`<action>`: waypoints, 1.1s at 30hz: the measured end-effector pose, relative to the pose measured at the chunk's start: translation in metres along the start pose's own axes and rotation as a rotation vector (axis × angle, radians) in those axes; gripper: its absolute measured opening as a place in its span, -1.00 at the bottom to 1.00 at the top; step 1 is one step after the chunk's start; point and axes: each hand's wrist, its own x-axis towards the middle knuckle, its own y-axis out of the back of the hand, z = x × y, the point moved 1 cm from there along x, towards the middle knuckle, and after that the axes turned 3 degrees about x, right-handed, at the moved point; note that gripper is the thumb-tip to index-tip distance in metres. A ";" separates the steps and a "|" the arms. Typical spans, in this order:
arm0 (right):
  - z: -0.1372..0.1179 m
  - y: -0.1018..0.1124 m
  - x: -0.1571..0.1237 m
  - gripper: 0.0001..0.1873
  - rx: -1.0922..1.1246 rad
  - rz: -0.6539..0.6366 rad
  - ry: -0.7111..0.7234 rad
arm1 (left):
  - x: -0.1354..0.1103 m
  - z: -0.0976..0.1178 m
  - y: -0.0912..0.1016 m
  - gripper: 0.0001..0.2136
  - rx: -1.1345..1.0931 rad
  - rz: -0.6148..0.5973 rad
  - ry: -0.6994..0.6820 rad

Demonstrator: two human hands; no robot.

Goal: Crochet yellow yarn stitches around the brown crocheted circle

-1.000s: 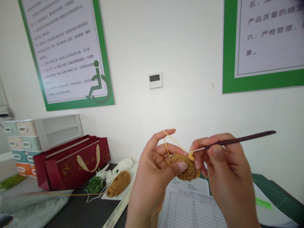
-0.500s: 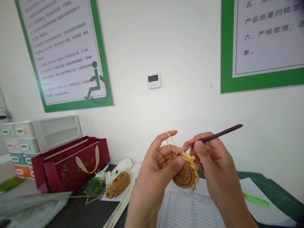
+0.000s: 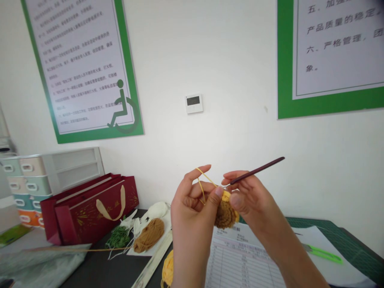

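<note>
Between the thumb and fingers of my left hand (image 3: 192, 208) is a round brown crochet piece (image 3: 224, 215) with a yellow edge. A strand of yellow yarn (image 3: 207, 176) runs over the raised left index finger down to the work. My right hand (image 3: 258, 200) holds a crochet hook (image 3: 258, 170) with a dark red handle, which slants up to the right. The hook's metal tip meets the top of the yellow edge, close to my left thumb. My right thumb presses against the right side of the piece.
Below lies a printed sheet (image 3: 240, 260) on a green cutting mat (image 3: 318, 221), with a bright green cutter (image 3: 325, 254) at right. To the left are brown yarn (image 3: 149, 236), green yarn (image 3: 119, 237), a yellow ball (image 3: 168, 270), a ruler (image 3: 153, 260) and a red gift bag (image 3: 90, 212).
Both hands have shifted left with the crochet piece and hook. My right thumb has come off the hook handle down onto the piece. The yellow yarn ball has come into view.
</note>
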 end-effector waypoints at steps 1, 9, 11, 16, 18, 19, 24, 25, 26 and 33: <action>0.001 -0.001 0.000 -0.56 -0.015 -0.020 -0.019 | 0.000 0.000 0.000 -0.58 0.007 0.024 -0.014; 0.002 -0.006 -0.005 -0.79 -0.009 0.001 -0.058 | -0.003 -0.001 -0.002 -0.61 0.033 0.092 -0.090; 0.004 -0.005 -0.005 -0.80 0.018 0.021 -0.079 | -0.005 0.000 -0.003 -0.62 0.046 0.116 -0.103; 0.005 -0.006 -0.001 -0.81 0.135 0.026 -0.142 | -0.003 -0.001 -0.002 -0.61 0.027 0.123 -0.122; 0.003 -0.006 0.000 -0.80 0.160 0.028 -0.160 | -0.001 -0.002 -0.001 -0.61 0.007 0.115 -0.118; 0.001 -0.006 -0.001 -0.79 0.163 0.032 -0.164 | -0.001 -0.003 -0.001 -0.61 -0.003 0.115 -0.117; -0.004 -0.006 -0.003 -0.75 0.148 0.066 -0.168 | -0.002 -0.004 -0.003 -0.62 -0.031 0.148 -0.120; -0.005 -0.006 -0.003 -0.75 0.145 0.074 -0.163 | -0.002 -0.004 -0.003 -0.62 -0.031 0.153 -0.120; -0.005 -0.006 -0.003 -0.75 0.140 0.078 -0.162 | -0.002 -0.004 -0.003 -0.62 -0.030 0.158 -0.121; -0.010 -0.006 -0.001 -0.72 0.090 0.089 -0.190 | -0.003 -0.004 -0.004 -0.63 -0.020 0.174 -0.127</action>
